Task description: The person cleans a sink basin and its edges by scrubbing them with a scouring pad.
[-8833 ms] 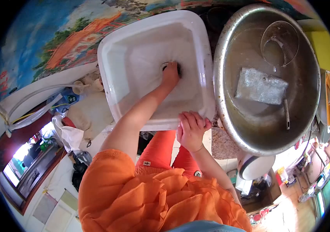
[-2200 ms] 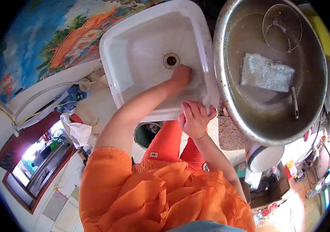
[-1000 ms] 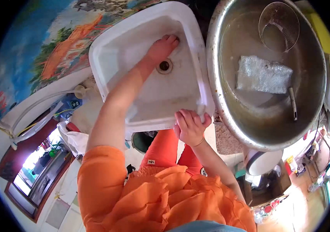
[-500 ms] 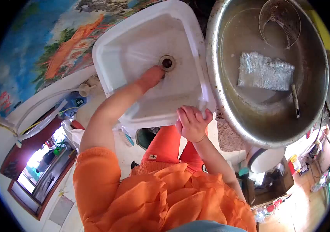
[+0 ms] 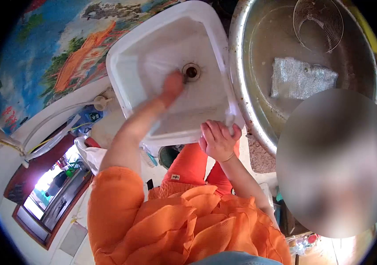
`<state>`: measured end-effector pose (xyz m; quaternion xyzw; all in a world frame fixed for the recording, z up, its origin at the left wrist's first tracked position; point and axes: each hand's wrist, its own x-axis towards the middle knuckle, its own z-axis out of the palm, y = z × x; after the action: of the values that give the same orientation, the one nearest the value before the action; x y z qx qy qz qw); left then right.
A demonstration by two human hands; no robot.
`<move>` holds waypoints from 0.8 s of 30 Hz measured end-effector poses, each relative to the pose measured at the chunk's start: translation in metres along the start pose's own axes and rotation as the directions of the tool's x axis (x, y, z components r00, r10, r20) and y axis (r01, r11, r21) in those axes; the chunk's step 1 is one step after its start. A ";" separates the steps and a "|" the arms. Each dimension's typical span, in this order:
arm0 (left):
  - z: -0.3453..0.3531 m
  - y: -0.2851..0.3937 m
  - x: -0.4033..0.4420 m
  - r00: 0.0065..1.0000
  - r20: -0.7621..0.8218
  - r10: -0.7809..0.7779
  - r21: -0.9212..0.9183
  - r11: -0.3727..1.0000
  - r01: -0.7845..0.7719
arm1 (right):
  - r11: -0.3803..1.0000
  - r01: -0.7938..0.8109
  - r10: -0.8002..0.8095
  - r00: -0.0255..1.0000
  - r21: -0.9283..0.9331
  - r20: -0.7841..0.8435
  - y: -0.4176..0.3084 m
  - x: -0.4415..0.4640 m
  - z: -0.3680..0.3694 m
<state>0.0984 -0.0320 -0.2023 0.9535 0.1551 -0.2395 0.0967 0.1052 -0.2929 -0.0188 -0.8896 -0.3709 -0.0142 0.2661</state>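
Observation:
A white washbasin point(image 5: 122, 48) with a round drain hole point(image 5: 191, 72) is in front of me. My left hand point(image 5: 173, 84) is inside it, on the basin floor just left of the drain. Motion smears its fingers, so whether they hold anything is hidden. At the near right corner, my right hand point(image 5: 217, 139) is closed over the basin's rim, with fingers bent and thumb to the right. A small pale bit point(image 5: 230, 123) shows between thumb and fingers, too unclear to name.
To the right stands a large metal tub point(image 5: 259, 115) of murky water, holding a wire strainer point(image 5: 319, 24) and a silvery mesh sheet point(image 5: 301, 79). A blurred oval point(image 5: 338, 163) covers its near side. A painted wall point(image 5: 42, 48) and a pale hose point(image 5: 60, 108) are at left.
My left hand has shifted slightly left and is more blurred. My right hand has stayed at the rim. A blurred oval has appeared at right, over the tub's near part.

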 end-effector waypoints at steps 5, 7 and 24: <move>-0.016 0.003 0.014 0.999 -0.042 0.017 -0.096 0.995 -0.021 | 1.000 0.020 -0.020 0.999 -0.010 -0.027 0.004 0.005 0.002; -0.030 0.019 0.011 0.997 0.010 -0.079 -0.090 0.993 0.079 | 1.000 0.013 -0.014 0.999 -0.015 -0.029 0.003 0.005 0.002; 0.008 0.031 -0.009 0.972 0.075 0.225 0.031 0.973 -0.228 | 1.000 0.026 -0.026 1.000 -0.016 -0.007 0.003 0.003 0.001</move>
<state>0.0980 -0.0649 -0.2017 0.9576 0.0372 -0.2637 0.1102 0.1093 -0.2925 -0.0200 -0.8866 -0.3815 -0.0238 0.2603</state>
